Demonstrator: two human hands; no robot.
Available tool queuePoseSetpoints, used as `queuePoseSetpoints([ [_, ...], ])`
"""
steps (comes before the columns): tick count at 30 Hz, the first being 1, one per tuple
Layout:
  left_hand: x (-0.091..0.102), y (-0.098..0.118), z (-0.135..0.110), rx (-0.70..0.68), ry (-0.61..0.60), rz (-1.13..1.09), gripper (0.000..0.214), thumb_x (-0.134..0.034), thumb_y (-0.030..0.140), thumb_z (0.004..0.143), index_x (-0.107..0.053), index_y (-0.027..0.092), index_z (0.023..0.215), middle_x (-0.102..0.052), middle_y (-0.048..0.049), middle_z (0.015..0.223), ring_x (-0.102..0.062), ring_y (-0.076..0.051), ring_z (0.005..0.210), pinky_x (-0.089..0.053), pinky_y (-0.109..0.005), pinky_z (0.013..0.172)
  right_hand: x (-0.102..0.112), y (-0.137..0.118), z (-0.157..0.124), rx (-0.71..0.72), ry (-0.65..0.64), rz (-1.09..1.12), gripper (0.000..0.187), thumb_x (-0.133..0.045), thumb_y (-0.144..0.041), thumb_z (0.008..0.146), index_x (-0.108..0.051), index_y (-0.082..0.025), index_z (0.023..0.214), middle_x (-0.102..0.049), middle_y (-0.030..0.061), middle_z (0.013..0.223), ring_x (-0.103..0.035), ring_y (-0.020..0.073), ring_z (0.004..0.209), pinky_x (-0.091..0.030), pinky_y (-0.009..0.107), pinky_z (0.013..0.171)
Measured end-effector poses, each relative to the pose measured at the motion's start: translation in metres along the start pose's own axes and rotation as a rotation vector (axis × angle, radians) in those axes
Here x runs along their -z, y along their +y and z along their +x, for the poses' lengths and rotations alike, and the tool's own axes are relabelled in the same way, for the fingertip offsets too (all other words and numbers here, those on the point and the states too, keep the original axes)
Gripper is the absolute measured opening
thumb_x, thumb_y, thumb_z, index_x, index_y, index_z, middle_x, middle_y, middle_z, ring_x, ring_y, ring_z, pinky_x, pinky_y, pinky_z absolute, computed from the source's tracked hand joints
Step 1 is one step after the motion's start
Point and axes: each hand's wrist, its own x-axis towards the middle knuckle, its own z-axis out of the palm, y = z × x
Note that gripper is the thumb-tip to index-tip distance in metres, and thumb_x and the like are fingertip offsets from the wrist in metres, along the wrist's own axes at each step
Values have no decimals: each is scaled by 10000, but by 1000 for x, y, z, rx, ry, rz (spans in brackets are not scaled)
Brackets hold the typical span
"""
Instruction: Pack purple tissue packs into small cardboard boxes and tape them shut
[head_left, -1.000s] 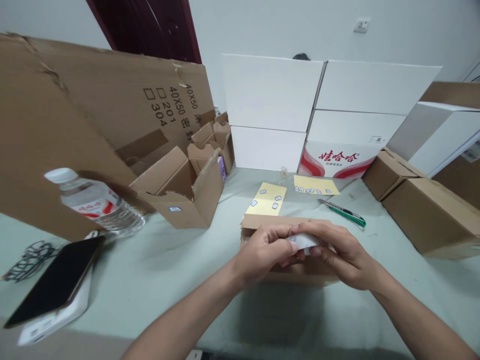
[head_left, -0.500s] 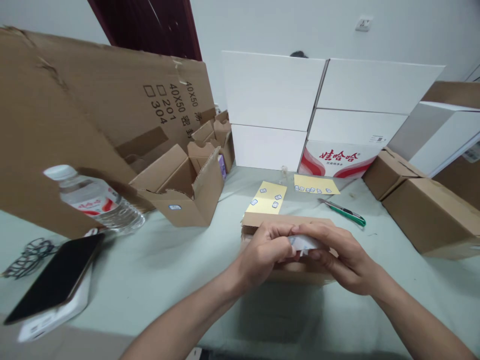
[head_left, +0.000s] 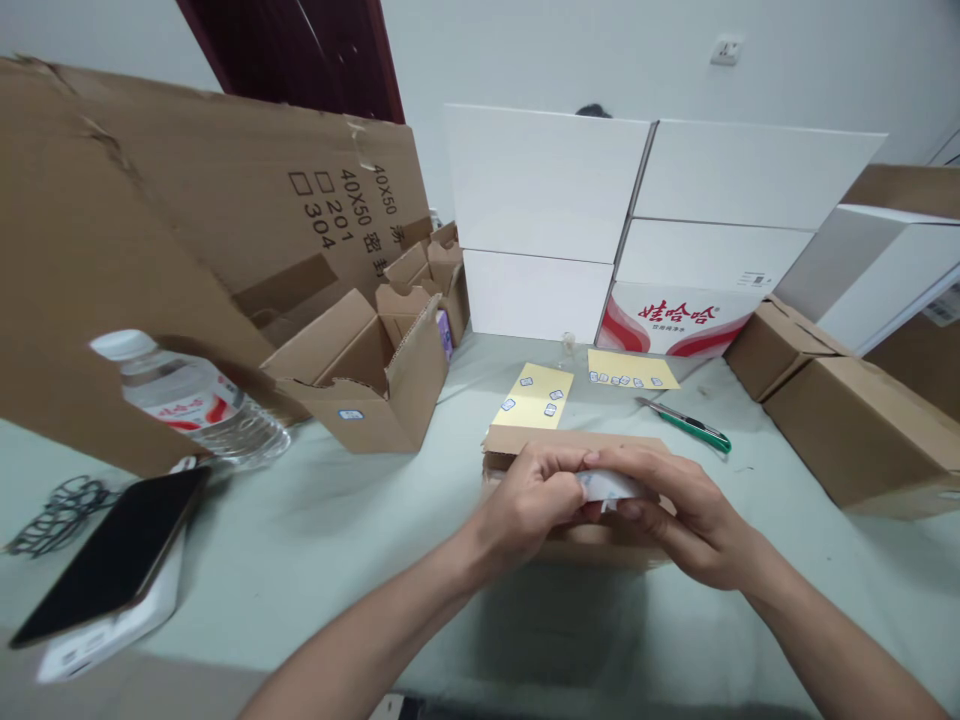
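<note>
Both hands meet over a small brown cardboard box (head_left: 600,553) at the front middle of the table. Between them is a small white piece with faint bluish print (head_left: 613,486), mostly covered by fingers, so its kind is unclear. My left hand (head_left: 529,500) is closed, its thumb and curled fingers pinching the left end of this piece. My right hand (head_left: 694,515) cups the other end, fingers over the top and thumb below. Beyond the box lie two yellow sheets (head_left: 534,385) bearing small white labels. A green utility knife (head_left: 694,428) lies to the right.
On the left stand an open cardboard box (head_left: 405,410) with a label, a water bottle (head_left: 202,405), a phone (head_left: 112,550) and glasses (head_left: 56,515). White panels (head_left: 547,185) rise at the back. Closed brown boxes (head_left: 862,430) line the right side.
</note>
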Motion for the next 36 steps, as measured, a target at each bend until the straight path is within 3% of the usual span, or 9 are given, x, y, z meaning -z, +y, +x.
queuePoseSetpoints([
  [7,0,4,-1,22,-8,21,98,-468,244,543,-521,162,559,-374,38,468,-251,-72,435,-186,-234,441,0,-1,-3,-11,-16,26,457,-475,-133,958,-477,-269,1394,-694,84,1237,-660,209,1141,-565,318,882],
  [10,1,6,-1,15,-2,9,190,-461,307,542,-558,149,585,-443,8,500,-297,-83,440,-227,-242,450,2,-2,0,1,-5,24,434,-473,-144,965,-492,-264,1382,-679,82,1272,-646,202,1164,-538,323,937],
  [15,-1,7,0,10,10,46,198,-556,347,591,-543,149,581,-438,17,527,-313,-77,473,-226,-236,478,3,0,1,-2,8,17,421,-478,-153,970,-506,-277,1371,-685,59,1258,-641,180,1159,-512,293,961],
  [22,1,5,-2,-7,11,96,158,-442,284,537,-541,165,568,-428,16,493,-300,-90,439,-230,-237,439,0,0,-4,-46,-3,65,429,-482,-192,985,-490,-315,1396,-676,46,1276,-631,198,1177,-512,297,958],
  [24,4,7,-4,-69,44,126,158,-485,286,569,-579,163,602,-507,-10,557,-438,-133,528,-372,-261,523,-1,1,-5,-92,52,101,379,-487,-230,994,-522,-332,1357,-688,29,1228,-644,191,1124,-503,298,953],
  [26,7,7,-7,-194,105,257,235,-570,301,640,-673,165,801,-659,-49,780,-597,-218,786,-488,-351,808,-2,4,-8,-178,171,166,311,-489,-281,1001,-568,-338,1297,-697,20,1134,-659,183,1013,-517,293,884],
  [29,11,0,-10,-344,100,526,385,-635,348,780,-633,203,1137,-722,-54,1082,-642,-269,1040,-244,-502,1190,-5,11,-12,-283,343,318,270,-463,-353,1013,-597,-336,1246,-665,9,920,-637,168,811,-520,275,704],
  [32,13,-13,-14,-438,85,677,196,-511,300,922,-609,189,1051,-736,-8,847,-695,-189,793,-109,-537,1246,-7,14,-11,-327,373,298,304,-492,-333,1004,-571,-342,1298,-648,19,981,-627,170,869,-512,285,741],
  [36,16,-20,-23,-672,285,931,120,-487,189,944,-548,188,1047,-725,-15,901,-691,-158,782,-232,-563,1219,-4,7,-4,-231,551,12,310,-579,-206,953,-608,-318,1240,-589,40,1121,-559,180,1056,-454,324,921],
])
